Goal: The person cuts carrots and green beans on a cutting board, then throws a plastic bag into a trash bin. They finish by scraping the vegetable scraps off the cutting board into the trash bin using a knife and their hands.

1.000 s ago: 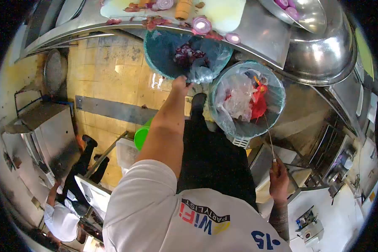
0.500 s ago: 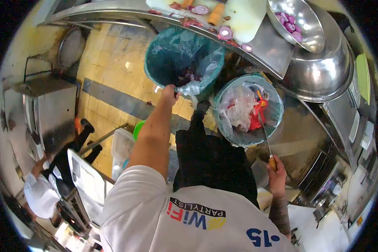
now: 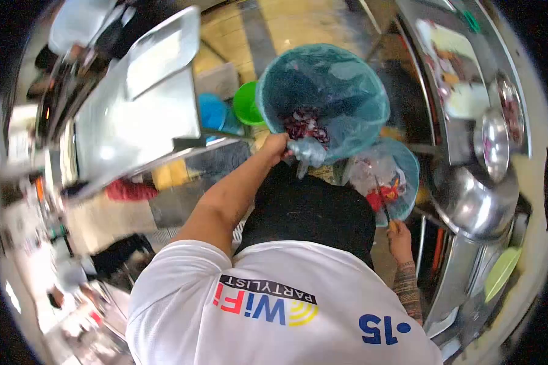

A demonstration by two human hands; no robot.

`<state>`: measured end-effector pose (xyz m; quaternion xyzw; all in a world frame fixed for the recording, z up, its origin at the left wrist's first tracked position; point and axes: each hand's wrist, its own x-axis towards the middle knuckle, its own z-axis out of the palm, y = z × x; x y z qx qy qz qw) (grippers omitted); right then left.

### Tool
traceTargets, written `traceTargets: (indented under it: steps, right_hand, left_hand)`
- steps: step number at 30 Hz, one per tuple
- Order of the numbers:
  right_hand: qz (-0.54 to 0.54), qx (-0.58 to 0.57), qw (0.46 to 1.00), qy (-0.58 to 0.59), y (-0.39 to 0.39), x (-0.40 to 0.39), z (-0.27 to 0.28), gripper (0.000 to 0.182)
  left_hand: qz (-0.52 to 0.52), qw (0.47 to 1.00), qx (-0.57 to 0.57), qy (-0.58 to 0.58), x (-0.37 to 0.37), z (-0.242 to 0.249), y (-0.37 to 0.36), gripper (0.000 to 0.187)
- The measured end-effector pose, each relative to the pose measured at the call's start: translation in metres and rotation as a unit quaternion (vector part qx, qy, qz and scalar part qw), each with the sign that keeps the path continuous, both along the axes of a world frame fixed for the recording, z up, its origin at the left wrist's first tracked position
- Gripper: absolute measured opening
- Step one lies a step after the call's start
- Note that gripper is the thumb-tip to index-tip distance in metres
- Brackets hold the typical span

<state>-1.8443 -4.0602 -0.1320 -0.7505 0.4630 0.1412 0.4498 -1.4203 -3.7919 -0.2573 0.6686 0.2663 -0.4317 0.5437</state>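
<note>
My left hand (image 3: 277,148) is closed on the gathered edge of a teal plastic bin liner (image 3: 309,152). That liner covers a large round trash bin (image 3: 323,61), tilted so its inside shows, with purple onion peels (image 3: 307,126) at the bottom. In my right hand (image 3: 400,240) is a knife with a wooden handle (image 3: 394,226), its blade pointing forward over a second lined bin (image 3: 413,176). Clear plastic (image 3: 366,170) and red wrappers (image 3: 380,196) lie in this second bin.
On the right, a counter holds a cutting board (image 3: 469,100) with onion scraps and steel bowls (image 3: 469,204). A steel table (image 3: 140,115) stands at left, near a green tub (image 3: 248,103) and blue tub (image 3: 216,114). Another person (image 3: 82,27) is at upper left.
My view has turned left, so the counter now lies to the right. The bin in my left hand has swung with me away from it. The knife stays in my right hand.
</note>
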Motion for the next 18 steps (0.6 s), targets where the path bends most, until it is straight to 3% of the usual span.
traceTargets:
  steps: [5, 6, 8, 9, 10, 11, 13, 16, 18]
  right_hand:
    - [0.236, -0.054, 0.97, 0.0, -0.014, 0.04, 0.0, 0.04]
    - [0.278, -0.068, 0.958, 0.005, -0.014, 0.051, -0.003, 0.04]
    - [0.349, -0.084, 0.933, -0.037, -0.023, 0.064, -0.024, 0.037]
    - [0.361, -0.071, 0.93, -0.01, -0.023, 0.077, -0.031, 0.037]
    - [0.371, -0.06, 0.926, 0.017, -0.019, 0.093, -0.035, 0.036]
    - [0.38, -0.051, 0.923, 0.044, -0.013, 0.108, -0.04, 0.036]
    - [0.433, -0.105, 0.895, 0.019, 0.024, 0.141, -0.013, 0.038]
    - [0.47, -0.111, 0.875, 0.02, 0.061, 0.179, 0.003, 0.044]
    - [0.502, -0.127, 0.855, -0.004, 0.088, 0.195, -0.001, 0.046]
  left_hand:
    - [0.054, 0.998, -0.033, -0.015, -0.083, 0.015, 0.108, 0.017]
    - [0.104, 0.992, -0.068, -0.025, -0.103, 0.007, 0.128, 0.017]
    - [0.107, 0.994, -0.03, 0.005, -0.131, 0.034, 0.15, 0.016]
    - [0.108, 0.994, -0.014, 0.019, -0.142, 0.045, 0.164, 0.016]
    - [0.201, 0.978, -0.062, 0.021, -0.16, 0.041, 0.178, 0.014]
    - [0.2, 0.979, -0.037, 0.037, -0.172, 0.036, 0.196, 0.015]
    - [0.24, 0.971, -0.017, 0.019, -0.2, -0.012, 0.23, 0.019]
    - [0.334, 0.942, -0.003, 0.015, -0.231, -0.005, 0.267, 0.018]
    - [0.335, 0.942, -0.008, 0.016, -0.251, -0.015, 0.305, 0.017]
